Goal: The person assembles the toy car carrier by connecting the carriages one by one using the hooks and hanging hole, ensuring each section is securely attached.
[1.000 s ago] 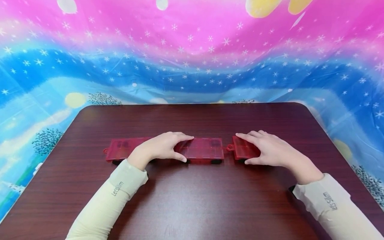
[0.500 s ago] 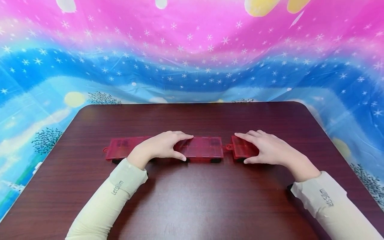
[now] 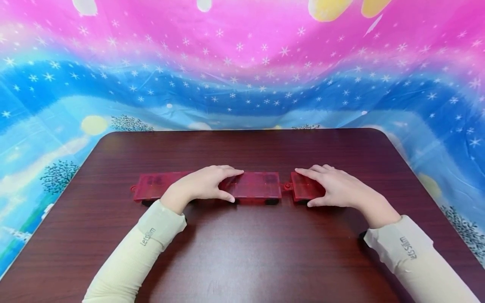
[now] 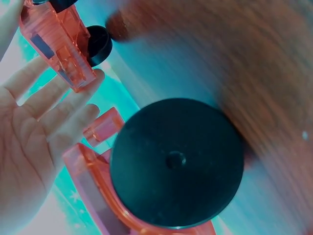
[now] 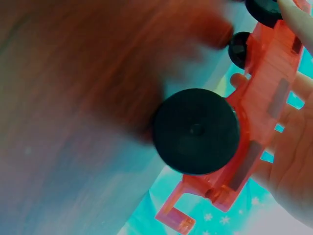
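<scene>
In the head view, red see-through toy train cars with black wheels stand in a row. My left hand (image 3: 204,182) grips the middle car (image 3: 259,187) across its top, thumb on the near side. To its left stands another car (image 3: 153,185), its join to the middle one hidden by the hand; the left wrist view shows a large black wheel (image 4: 176,164) there. My right hand (image 3: 337,185) holds the right car (image 3: 305,186) the same way. That car's ring (image 3: 288,186) lies close to the middle car's end; whether they are linked I cannot tell. Its hook (image 5: 176,220) shows in the right wrist view.
A dark reddish wood table (image 3: 242,256) with rounded far corners bears the cars. Behind it hangs a pink and blue cloth (image 3: 242,75) printed with snowflakes. Another ring (image 3: 133,189) sticks out at the row's left end.
The right hand and its car have shifted slightly left, and the gap to the middle car looks a little narrower. The left hand has hardly moved.
</scene>
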Action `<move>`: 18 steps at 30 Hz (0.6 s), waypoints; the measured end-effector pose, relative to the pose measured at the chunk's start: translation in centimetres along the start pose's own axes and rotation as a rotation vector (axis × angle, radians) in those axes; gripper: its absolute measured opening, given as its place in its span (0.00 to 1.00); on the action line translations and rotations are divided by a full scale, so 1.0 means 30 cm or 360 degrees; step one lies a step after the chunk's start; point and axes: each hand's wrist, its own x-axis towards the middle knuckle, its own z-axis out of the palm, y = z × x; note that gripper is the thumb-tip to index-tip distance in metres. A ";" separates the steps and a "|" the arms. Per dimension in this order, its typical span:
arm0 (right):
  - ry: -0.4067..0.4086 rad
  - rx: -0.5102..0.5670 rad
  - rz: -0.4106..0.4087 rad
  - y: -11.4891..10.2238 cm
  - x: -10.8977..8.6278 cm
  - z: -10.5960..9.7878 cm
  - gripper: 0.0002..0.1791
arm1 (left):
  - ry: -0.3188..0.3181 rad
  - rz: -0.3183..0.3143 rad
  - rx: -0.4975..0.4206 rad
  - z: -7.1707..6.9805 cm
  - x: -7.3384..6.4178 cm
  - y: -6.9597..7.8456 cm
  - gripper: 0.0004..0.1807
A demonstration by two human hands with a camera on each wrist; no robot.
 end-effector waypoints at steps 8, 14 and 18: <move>-0.0037 0.0152 -0.0003 -0.022 0.003 -0.024 0.51 | 0.0027 0.0024 0.0028 0.007 -0.009 -0.016 0.46; -0.0034 0.0227 0.0004 -0.047 0.019 -0.040 0.50 | 0.0072 0.0030 0.0005 -0.006 -0.041 -0.034 0.46; -0.0036 0.0267 -0.0021 -0.070 0.043 -0.038 0.50 | 0.0113 0.0004 -0.0023 -0.013 -0.084 -0.050 0.46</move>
